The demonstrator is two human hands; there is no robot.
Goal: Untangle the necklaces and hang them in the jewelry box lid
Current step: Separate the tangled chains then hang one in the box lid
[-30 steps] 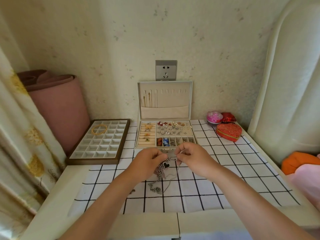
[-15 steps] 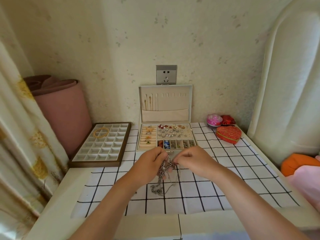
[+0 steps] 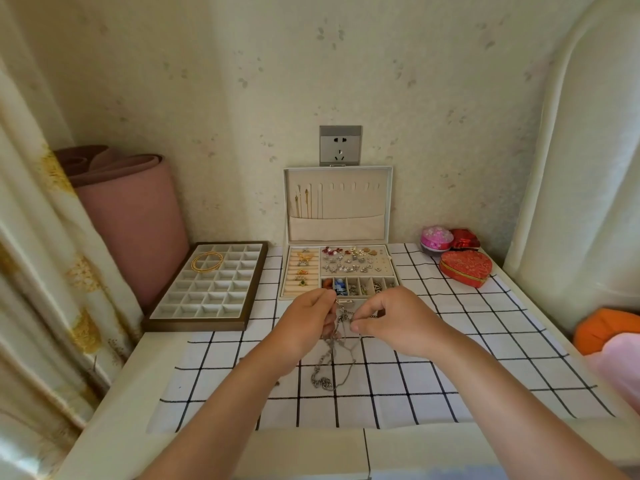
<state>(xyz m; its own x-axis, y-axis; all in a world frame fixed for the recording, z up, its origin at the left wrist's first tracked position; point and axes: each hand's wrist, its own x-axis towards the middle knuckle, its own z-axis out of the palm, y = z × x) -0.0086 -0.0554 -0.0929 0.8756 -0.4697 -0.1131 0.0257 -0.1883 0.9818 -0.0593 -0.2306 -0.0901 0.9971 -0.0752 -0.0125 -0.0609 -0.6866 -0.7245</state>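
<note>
- L hand (image 3: 308,320) + R hand (image 3: 394,322) are raised close together just in front of the jewelry box (image 3: 346,302), above the counter (image 3: 114,393). We see both grasping the silver necklaces (image 3: 332,362).
- L hand: fingers curled, pinching the top of the tangle near the box's front latch.
- R hand: thumb + forefinger pinch a thin strand just R of that. Other fingers are loosely curled.
- Necklaces: one knotted bunch btwn the hands, w/ loops hanging down. The low end, a chunkier chain, lies on the grid cloth (image 3: 485,358). We can't tell how many chains are in it.
- Box is open, w/ the lid (image 3: 360,202) upright against the wall, right under the outlet (image 3: 340,145).
- Gold chains (image 3: 302,202) hang from hooks at the lid's L end, w/ lower ends going into the lid pocket.
- Box base: rings in rolls on the L, studs/earrings back R, and small compartments of mixed bits along the front.
- Divided tray (image 3: 194,323) sits L of the box, near but apart. Gold hoops (image 3: 207,262) lie across its back-L cells.
- Back R corner: red heart box (image 3: 465,268), w/ a pink round box (image 3: 437,239) and a small red box (image 3: 464,239) just behind it.
- Pink roll (image 3: 131,216) stands in the L corner behind the tray, w/ the curtain (image 3: 41,271) at far L.
- Orange cushion (image 3: 606,327) sits at the R edge, off the counter.
</note>
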